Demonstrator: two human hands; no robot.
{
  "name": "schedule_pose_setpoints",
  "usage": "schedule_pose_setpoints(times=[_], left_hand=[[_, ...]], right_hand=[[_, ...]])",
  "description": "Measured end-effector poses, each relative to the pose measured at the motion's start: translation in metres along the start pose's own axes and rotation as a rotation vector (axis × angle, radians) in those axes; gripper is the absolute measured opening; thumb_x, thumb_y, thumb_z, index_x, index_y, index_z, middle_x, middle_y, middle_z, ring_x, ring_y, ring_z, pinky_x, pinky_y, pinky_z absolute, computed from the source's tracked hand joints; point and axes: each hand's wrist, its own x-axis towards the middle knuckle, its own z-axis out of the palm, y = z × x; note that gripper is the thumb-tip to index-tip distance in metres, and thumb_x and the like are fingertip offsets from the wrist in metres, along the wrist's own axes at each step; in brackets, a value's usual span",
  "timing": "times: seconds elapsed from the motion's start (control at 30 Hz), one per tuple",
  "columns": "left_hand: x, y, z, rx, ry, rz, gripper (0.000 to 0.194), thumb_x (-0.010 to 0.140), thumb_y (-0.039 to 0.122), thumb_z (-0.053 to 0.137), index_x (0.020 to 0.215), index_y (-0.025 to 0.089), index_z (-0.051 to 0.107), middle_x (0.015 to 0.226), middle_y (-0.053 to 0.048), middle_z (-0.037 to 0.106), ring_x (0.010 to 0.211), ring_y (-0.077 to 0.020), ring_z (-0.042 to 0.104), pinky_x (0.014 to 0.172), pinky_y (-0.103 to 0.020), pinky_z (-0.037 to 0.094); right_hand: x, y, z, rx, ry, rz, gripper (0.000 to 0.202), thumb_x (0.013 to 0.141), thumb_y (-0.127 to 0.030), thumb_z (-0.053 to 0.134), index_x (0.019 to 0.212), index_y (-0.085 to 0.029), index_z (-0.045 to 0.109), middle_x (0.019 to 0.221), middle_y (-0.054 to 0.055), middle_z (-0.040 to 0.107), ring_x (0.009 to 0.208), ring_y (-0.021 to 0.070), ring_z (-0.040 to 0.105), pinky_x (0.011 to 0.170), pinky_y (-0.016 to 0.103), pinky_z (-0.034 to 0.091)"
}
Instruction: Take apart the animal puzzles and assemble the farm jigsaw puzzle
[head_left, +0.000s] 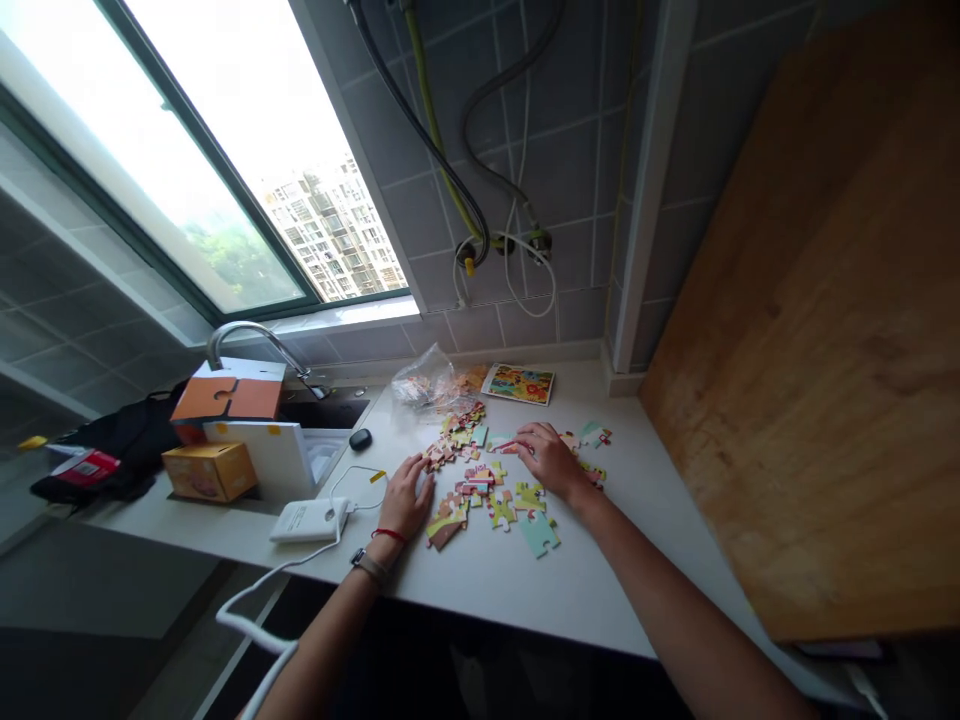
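My left hand (407, 497) lies on the white counter with its fingers stretched out, the fingertips at the edge of a heap of jigsaw puzzle pieces (450, 440). My right hand (551, 458) is bent over the middle of the pieces, with thumb and fingers around a pale puzzle piece (504, 443) with red on it. Nearer to me lie a joined brown and green cluster (448, 520), yellow-green pieces (501, 510) and a light teal piece (538, 534). Another teal piece (595, 434) is beyond my right hand, which hides some pieces.
Behind the pieces are a clear plastic bag (427, 385) and a colourful picture card (519, 384). Left of my left hand stand a white power bank (309, 521) with a cable, a small black case (361, 439), and boxes (210, 472) by the sink. A wooden panel (810, 350) rises at the right.
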Motion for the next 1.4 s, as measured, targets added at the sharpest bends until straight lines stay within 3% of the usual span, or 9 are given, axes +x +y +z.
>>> schedule_pose_setpoints(times=[0.2, 0.33, 0.43, 0.6, 0.73, 0.9, 1.23, 1.3, 1.4], left_hand=[[-0.002, 0.012, -0.007, -0.030, 0.055, -0.038, 0.038, 0.105, 0.039, 0.040, 0.124, 0.020, 0.067, 0.131, -0.015, 0.067, 0.125, -0.0309, 0.063, 0.111, -0.056, 0.051], [-0.017, 0.027, -0.018, -0.061, 0.032, 0.004, 0.041, 0.105, 0.043, 0.041, 0.131, 0.022, 0.064, 0.139, -0.012, 0.063, 0.132, -0.0292, 0.059, 0.114, -0.053, 0.049], [-0.033, 0.046, -0.027, -0.078, -0.085, 0.157, 0.048, 0.104, 0.048, 0.044, 0.143, 0.023, 0.057, 0.155, -0.013, 0.052, 0.144, -0.0313, 0.048, 0.118, -0.053, 0.043], [-0.041, 0.078, -0.035, 0.037, -0.406, 0.457, 0.070, 0.095, 0.058, 0.057, 0.157, 0.028, 0.045, 0.169, -0.010, 0.033, 0.157, -0.0381, 0.027, 0.123, -0.057, 0.033], [-0.035, 0.088, -0.034, 0.104, -0.495, 0.468, 0.066, 0.096, 0.053, 0.057, 0.157, 0.033, 0.046, 0.170, -0.006, 0.032, 0.157, -0.0378, 0.029, 0.124, -0.057, 0.030], [-0.042, 0.089, -0.030, 0.123, -0.367, 0.309, 0.053, 0.098, 0.041, 0.056, 0.149, 0.029, 0.056, 0.166, -0.009, 0.040, 0.153, -0.0360, 0.035, 0.121, -0.056, 0.037], [-0.058, 0.084, -0.013, 0.191, -0.062, -0.017, 0.040, 0.093, 0.032, 0.061, 0.132, 0.025, 0.066, 0.153, -0.013, 0.054, 0.144, -0.0414, 0.045, 0.111, -0.063, 0.045], [-0.060, 0.084, -0.012, 0.196, -0.025, -0.027, 0.042, 0.093, 0.033, 0.061, 0.134, 0.024, 0.064, 0.154, -0.015, 0.052, 0.145, -0.0417, 0.043, 0.112, -0.064, 0.043], [-0.063, 0.086, -0.015, 0.171, -0.025, 0.062, 0.046, 0.094, 0.031, 0.060, 0.139, 0.023, 0.059, 0.158, -0.015, 0.047, 0.150, -0.0398, 0.038, 0.116, -0.062, 0.040]], right_hand=[[0.000, -0.012, -0.003, 0.036, -0.012, -0.041, 0.020, 0.094, -0.011, 0.061, 0.101, -0.020, 0.077, 0.101, 0.010, 0.074, 0.103, 0.0259, 0.063, 0.096, 0.042, 0.053], [-0.002, -0.019, -0.002, 0.064, -0.043, -0.059, 0.022, 0.094, -0.010, 0.060, 0.104, -0.020, 0.077, 0.100, 0.009, 0.075, 0.103, 0.0258, 0.064, 0.095, 0.042, 0.054], [-0.004, -0.021, 0.006, 0.071, -0.094, -0.087, 0.023, 0.094, -0.011, 0.061, 0.107, -0.021, 0.077, 0.105, 0.009, 0.075, 0.106, 0.0265, 0.064, 0.097, 0.044, 0.054], [-0.011, -0.020, 0.027, 0.039, -0.277, -0.207, 0.025, 0.091, -0.018, 0.070, 0.115, -0.022, 0.077, 0.121, 0.011, 0.075, 0.119, 0.0296, 0.063, 0.106, 0.050, 0.051], [-0.014, -0.019, 0.033, -0.022, -0.347, -0.189, 0.022, 0.093, -0.018, 0.067, 0.110, -0.022, 0.079, 0.124, 0.011, 0.074, 0.124, 0.0298, 0.062, 0.108, 0.050, 0.049], [-0.010, -0.020, 0.024, -0.050, -0.327, -0.136, 0.014, 0.093, -0.020, 0.068, 0.097, -0.021, 0.080, 0.117, 0.011, 0.076, 0.118, 0.0294, 0.064, 0.103, 0.047, 0.052], [-0.007, -0.015, 0.017, 0.010, -0.291, -0.121, 0.017, 0.087, -0.014, 0.070, 0.098, -0.022, 0.080, 0.103, 0.009, 0.078, 0.108, 0.0276, 0.067, 0.096, 0.043, 0.055], [-0.006, -0.013, 0.014, 0.024, -0.299, -0.095, 0.020, 0.088, -0.010, 0.066, 0.097, -0.023, 0.080, 0.098, 0.008, 0.078, 0.104, 0.0260, 0.068, 0.094, 0.041, 0.055], [-0.005, -0.014, 0.011, 0.004, -0.314, -0.061, 0.018, 0.088, -0.012, 0.066, 0.095, -0.022, 0.080, 0.098, 0.009, 0.077, 0.102, 0.0259, 0.068, 0.094, 0.041, 0.055]])
